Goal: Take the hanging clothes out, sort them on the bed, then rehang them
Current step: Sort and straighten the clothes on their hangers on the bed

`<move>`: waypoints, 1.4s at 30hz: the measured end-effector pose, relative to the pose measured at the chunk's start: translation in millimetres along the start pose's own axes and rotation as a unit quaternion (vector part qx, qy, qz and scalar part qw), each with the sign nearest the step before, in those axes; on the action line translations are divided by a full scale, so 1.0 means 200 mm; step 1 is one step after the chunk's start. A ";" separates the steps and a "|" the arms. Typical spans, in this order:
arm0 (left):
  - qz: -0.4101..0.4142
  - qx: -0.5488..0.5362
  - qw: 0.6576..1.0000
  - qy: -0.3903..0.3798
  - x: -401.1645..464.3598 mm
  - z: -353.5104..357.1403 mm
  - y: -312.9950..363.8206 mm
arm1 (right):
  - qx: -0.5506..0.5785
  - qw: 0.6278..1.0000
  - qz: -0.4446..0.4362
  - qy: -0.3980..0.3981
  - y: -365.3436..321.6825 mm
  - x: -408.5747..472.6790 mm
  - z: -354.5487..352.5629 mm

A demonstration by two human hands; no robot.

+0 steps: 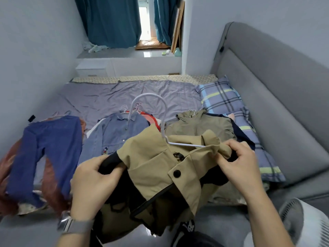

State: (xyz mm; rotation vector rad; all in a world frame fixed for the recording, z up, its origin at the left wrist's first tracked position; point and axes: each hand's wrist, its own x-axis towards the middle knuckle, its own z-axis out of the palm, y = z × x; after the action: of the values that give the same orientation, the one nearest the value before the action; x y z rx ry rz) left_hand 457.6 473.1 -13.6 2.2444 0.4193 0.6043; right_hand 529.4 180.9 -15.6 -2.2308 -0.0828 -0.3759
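Both grips on one khaki coat point(153, 163)

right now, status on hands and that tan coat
Left hand and right hand both grip the tan coat, held above the bed. White hanger in collar. Sorted clothes below; nothing blocking.

1. Pale grey-blue walls point(35, 41) enclose the room.
2. Teal curtains point(110, 22) flank a bright window gap point(144, 18).
3. A grey padded headboard point(270, 90) stands at right.
4. A white drawer unit point(92, 69) sits below the window ledge point(128, 54).
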 end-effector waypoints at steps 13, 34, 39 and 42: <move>0.067 -0.040 0.992 -0.095 0.10 0.50 0.25 | -0.126 0.986 0.038 0.104 0.24 0.05 -0.33; 0.039 -0.017 0.996 -0.074 1.31 1.76 0.63 | -0.093 0.994 0.048 0.041 0.97 1.84 -0.12; -0.008 0.004 0.997 -0.083 1.33 1.94 0.33 | -0.172 0.982 0.066 -0.047 1.46 2.29 0.33; -0.072 0.004 0.992 -0.100 1.21 1.92 0.16 | -0.246 0.962 0.096 -0.073 1.67 2.45 0.57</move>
State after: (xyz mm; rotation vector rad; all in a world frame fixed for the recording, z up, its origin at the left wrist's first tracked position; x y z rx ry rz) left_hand 870.2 338.9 -149.7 2.2322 0.4776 0.3006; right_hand 1085.4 23.1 -188.0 -2.7288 0.1672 -0.1295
